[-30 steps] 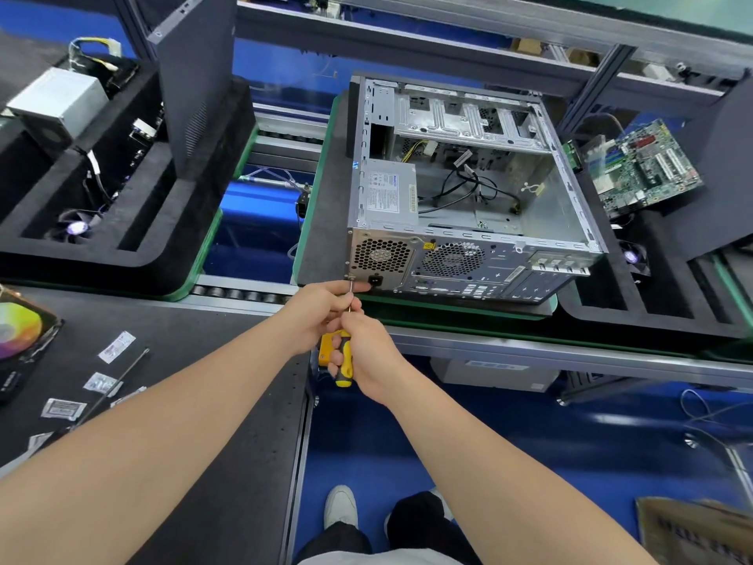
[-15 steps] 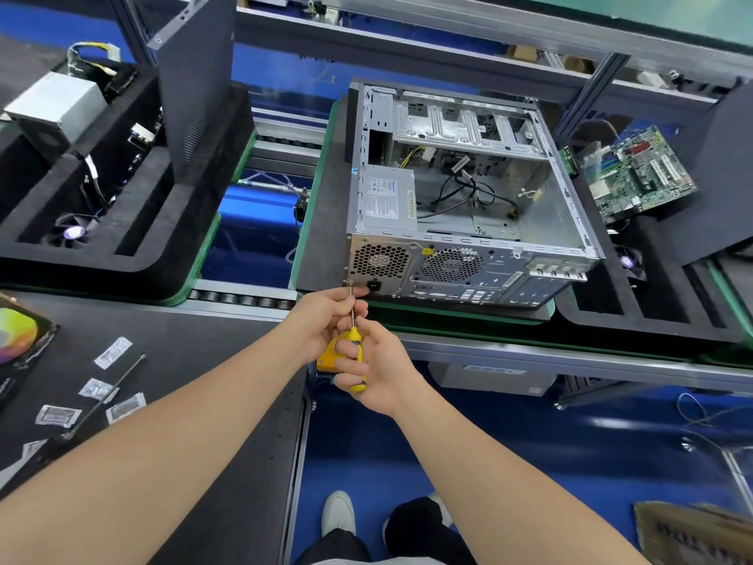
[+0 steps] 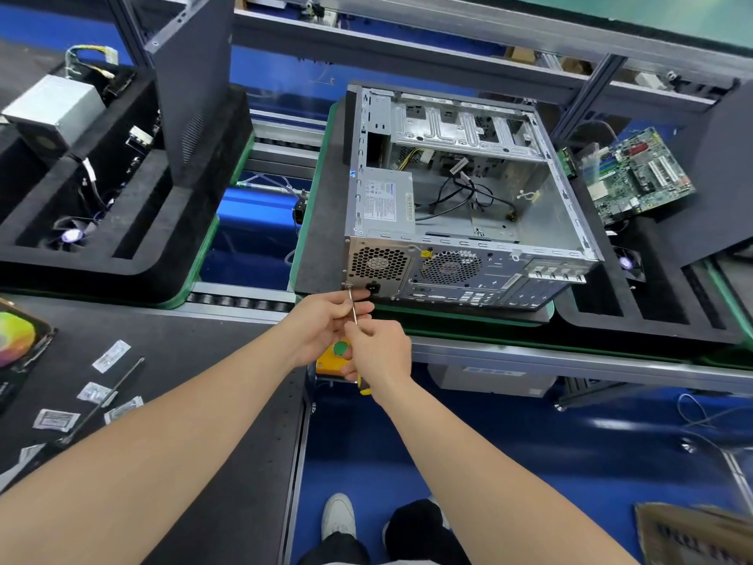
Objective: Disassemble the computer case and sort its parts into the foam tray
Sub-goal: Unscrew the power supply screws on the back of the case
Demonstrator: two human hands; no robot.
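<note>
Head view showed your left hand [image 3: 322,320] pinching the screwdriver [image 3: 352,305] shaft to steady its tip at the corner screw [image 3: 347,284] beside the power supply [image 3: 379,265], your right hand [image 3: 379,352] curled round the handle to turn it, the open computer case [image 3: 468,205] lying between foam trays [image 3: 660,340].

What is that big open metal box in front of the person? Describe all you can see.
The silver metal computer case lies on its side on a dark mat, open side up. Its rear panel, with honeycomb vents and ports, faces the person. Inside sit a grey power supply at the near left, loose black cables and a drive cage at the far end. A thin metal screwdriver, held by the left hand and right hand, meets its near left corner.
</note>
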